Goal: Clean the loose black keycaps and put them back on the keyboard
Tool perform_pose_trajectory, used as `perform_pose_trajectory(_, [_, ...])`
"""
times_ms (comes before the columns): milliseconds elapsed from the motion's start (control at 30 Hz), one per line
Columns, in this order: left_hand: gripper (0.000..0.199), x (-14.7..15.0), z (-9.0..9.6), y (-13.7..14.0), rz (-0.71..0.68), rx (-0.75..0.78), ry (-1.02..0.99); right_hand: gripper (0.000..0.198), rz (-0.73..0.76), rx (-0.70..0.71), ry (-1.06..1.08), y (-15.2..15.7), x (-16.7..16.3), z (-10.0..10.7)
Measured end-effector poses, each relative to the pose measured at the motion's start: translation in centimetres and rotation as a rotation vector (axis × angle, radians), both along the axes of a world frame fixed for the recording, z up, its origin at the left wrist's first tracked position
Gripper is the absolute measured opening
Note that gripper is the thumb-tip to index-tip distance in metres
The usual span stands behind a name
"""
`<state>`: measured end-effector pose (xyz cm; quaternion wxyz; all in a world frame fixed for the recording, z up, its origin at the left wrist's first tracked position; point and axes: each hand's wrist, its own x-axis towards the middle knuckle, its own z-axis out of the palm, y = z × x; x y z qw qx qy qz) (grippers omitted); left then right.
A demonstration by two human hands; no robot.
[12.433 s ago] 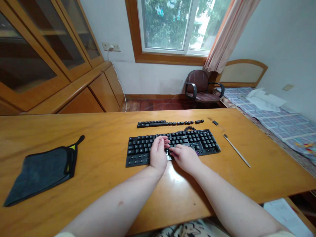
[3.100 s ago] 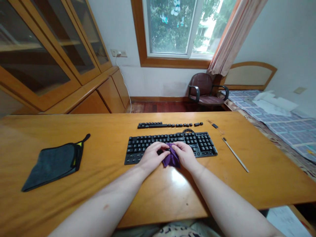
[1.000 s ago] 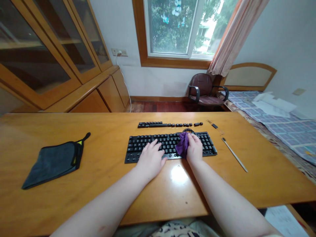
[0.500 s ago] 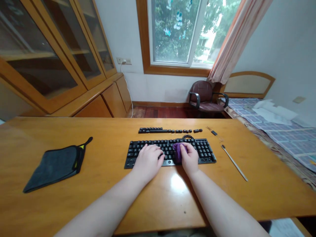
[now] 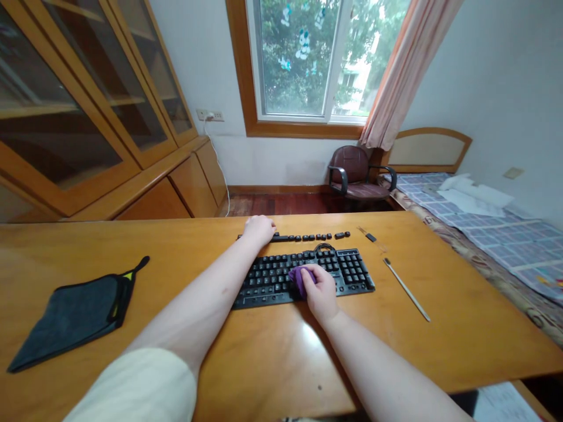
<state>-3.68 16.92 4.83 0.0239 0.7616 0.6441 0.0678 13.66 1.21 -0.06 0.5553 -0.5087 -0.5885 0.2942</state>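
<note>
Pinches bunched purple cloth (image 5: 298, 282) at left of right hand (image 5: 321, 293); cannot tell grip of left hand (image 5: 260, 229) over half-hidden black keycaps (image 5: 312, 237).

I have the keyboard (image 5: 270, 278) on the tabletop (image 5: 264, 363), with a cloth (image 5: 296, 282) over it in my right fingers (image 5: 309, 283). Behind the keyboard stretches a row of keycaps (image 5: 312, 237), my left fingers (image 5: 271, 224) over its left part. To the keyboard's right I see a brush (image 5: 407, 289); well to its left, a piece of fabric (image 5: 79, 308). Beyond the tabletop stand a chair (image 5: 350, 167) and, farther right, a bed (image 5: 497, 231)
</note>
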Motion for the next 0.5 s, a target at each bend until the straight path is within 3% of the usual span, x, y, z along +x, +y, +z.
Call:
perform_pose_trajectory(300, [0.02,1.1,-2.8,2.4,0.031,-0.083,-0.01,0.018,-0.018,-0.061,0.054,-0.1,-0.4,-0.1])
perform_pose_trajectory(500, [0.015,1.8,-2.0,2.8,0.01,-0.09,-0.131,0.02,-0.025,-0.074,0.086,0.0,-0.6,-0.4])
